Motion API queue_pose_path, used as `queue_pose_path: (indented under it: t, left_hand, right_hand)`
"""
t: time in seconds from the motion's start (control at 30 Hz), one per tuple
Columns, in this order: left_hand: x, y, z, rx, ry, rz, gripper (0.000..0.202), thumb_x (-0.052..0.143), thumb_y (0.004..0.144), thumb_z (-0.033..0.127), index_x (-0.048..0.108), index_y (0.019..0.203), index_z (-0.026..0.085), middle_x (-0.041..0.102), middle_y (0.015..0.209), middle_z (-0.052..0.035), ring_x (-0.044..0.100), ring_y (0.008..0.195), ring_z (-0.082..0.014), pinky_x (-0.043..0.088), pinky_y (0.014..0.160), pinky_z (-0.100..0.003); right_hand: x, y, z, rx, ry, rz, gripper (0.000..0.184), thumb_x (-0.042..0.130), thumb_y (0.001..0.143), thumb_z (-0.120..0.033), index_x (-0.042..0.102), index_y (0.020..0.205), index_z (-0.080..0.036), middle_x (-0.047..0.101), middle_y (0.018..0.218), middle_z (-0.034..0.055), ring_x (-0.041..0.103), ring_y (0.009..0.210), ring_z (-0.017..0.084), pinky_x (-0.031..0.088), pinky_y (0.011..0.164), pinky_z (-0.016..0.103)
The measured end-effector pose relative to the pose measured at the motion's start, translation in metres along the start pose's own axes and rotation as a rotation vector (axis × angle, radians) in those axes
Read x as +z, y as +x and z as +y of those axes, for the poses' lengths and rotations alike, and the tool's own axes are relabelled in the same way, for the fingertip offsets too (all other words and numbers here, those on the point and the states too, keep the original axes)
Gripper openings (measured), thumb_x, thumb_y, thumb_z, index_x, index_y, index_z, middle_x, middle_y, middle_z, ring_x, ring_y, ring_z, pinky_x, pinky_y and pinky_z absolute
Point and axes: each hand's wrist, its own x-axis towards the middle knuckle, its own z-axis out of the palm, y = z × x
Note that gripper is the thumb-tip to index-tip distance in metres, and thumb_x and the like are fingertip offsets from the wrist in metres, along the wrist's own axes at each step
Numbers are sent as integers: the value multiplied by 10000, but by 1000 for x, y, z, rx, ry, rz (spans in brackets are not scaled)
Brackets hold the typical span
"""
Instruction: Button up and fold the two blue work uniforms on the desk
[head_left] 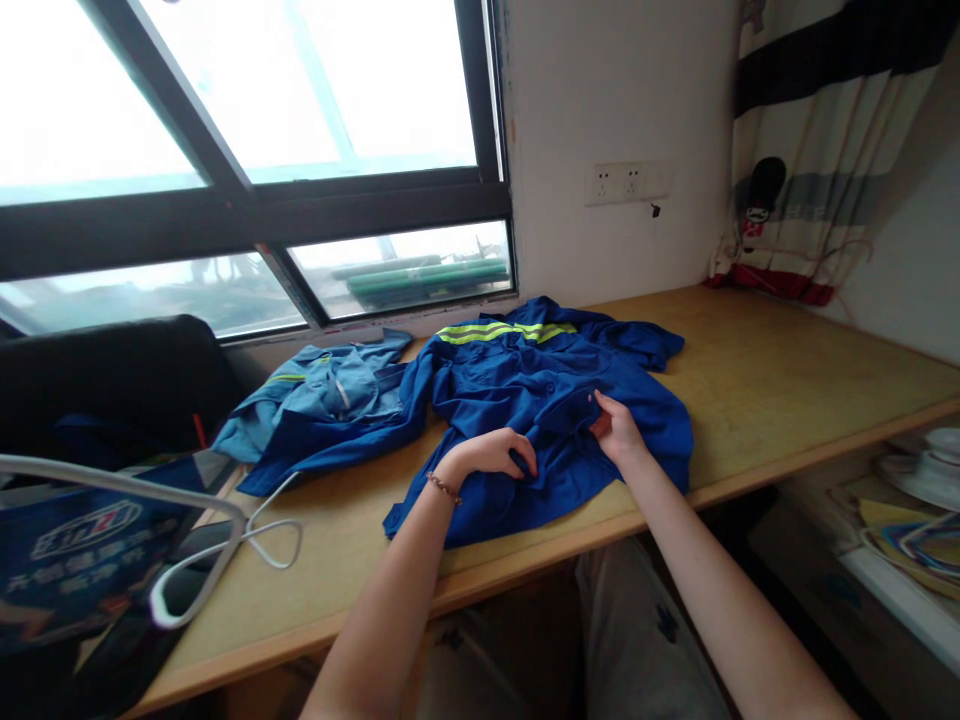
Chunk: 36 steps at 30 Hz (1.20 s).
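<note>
A dark blue work jacket with yellow-green reflective stripes lies spread on the wooden table. My left hand, with a bracelet at the wrist, is closed on a fold of the jacket's front near its lower edge. My right hand pinches the fabric a little to the right, fingers pressed together on the cloth. Both hands rest on the jacket's middle. A lighter blue garment lies bunched to the left, partly under the jacket's sleeve.
A white clothes hanger lies at the table's left front. A dark bag and a blue printed bag sit at left. A window, wall sockets and a curtain stand behind. Shelves with items are at right.
</note>
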Motion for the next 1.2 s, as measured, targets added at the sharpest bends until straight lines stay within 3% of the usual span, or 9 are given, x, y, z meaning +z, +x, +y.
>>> queue_pose_path:
  t: [0.23,0.37,0.47,0.6,0.77,0.97,1.03,1.13,1.2]
  left_hand:
    - [13,8,12,-105,144,63,188,691,585,317,684,707,174,647,693,6,551,636,-113,381,616,-182]
    - [16,13,18,-140,7,372,251,634,635,373,660,737,145,631,704,-12,533,645,-121,374,608,-203]
    - [18,16,23,-175,-265,559,284,623,639,387,635,743,123,613,691,-19,523,630,-115,370,588,-207]
    - [21,17,25,-253,-634,515,283,669,577,344,635,730,109,609,667,-28,518,578,-98,367,554,-200]
    - [23,16,19,-440,-704,415,283,667,561,353,651,721,120,546,507,17,395,396,-51,289,423,-191]
    - [32,24,24,-284,-694,210,151,673,525,221,635,625,113,631,617,-20,551,599,-112,405,614,-208]
    - [32,25,26,-271,-716,275,143,665,531,206,634,634,111,633,618,-24,559,605,-118,413,639,-223]
    - [27,23,23,-276,-749,519,137,662,546,209,637,638,113,639,649,-30,563,622,-113,415,656,-222]
    - [23,21,19,-291,-777,619,155,673,545,220,643,651,111,642,668,-36,561,616,-109,416,636,-218]
  right_hand:
    - [4,-7,-3,52,-118,-134,128,667,655,-299,633,710,-189,655,691,-15,581,622,132,441,566,243]
    - [9,-13,-4,30,-232,-207,156,651,671,-337,646,717,-188,660,732,10,582,650,146,442,604,260]
    - [13,-18,-5,15,-319,-254,190,633,680,-372,664,737,-194,663,760,28,589,682,163,447,644,280]
    - [19,-22,-6,-1,-402,-301,194,646,660,-373,678,738,-198,664,767,38,588,700,174,438,667,289]
    - [23,-26,-7,18,-433,-383,190,629,683,-365,680,716,-185,653,712,24,567,658,148,403,670,280]
    - [22,-25,-3,-78,-533,-330,213,616,695,-367,623,618,-169,544,559,-25,421,510,86,309,531,239]
    - [22,-26,-2,-119,-641,-378,268,600,704,-376,578,549,-159,484,515,-35,377,500,81,276,516,238]
    - [25,-28,-3,-141,-787,-460,337,566,719,-401,523,493,-155,440,494,-40,359,506,84,258,520,243]
    - [26,-29,-5,-159,-830,-459,359,542,732,-416,505,487,-156,444,498,-38,367,514,88,264,533,245]
